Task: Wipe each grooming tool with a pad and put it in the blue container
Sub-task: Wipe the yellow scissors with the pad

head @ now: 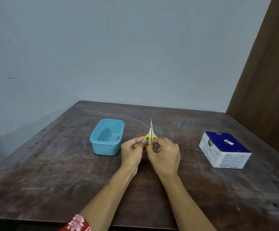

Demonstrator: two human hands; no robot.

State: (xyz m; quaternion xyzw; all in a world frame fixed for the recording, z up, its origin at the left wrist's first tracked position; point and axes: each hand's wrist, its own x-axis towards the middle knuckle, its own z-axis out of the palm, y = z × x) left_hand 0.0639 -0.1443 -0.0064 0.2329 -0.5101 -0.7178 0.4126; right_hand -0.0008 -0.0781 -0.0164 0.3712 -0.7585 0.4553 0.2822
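Small scissors (151, 130) with yellow handles and thin metal blades point away from me at the table's middle. My left hand (133, 151) pinches the yellow handle on its left side. My right hand (164, 155) pinches a small white pad (150, 143) against the handles from the right. The blue container (107, 148) stands just left of my hands; a metal tool (117, 138) lies inside it at its right end, mostly hidden by the wall.
A blue-and-white box of swabs (225, 150) sits on the right side of the dark wooden table (52, 164). A grey wall rises behind the table and a brown panel (265, 72) stands at the right.
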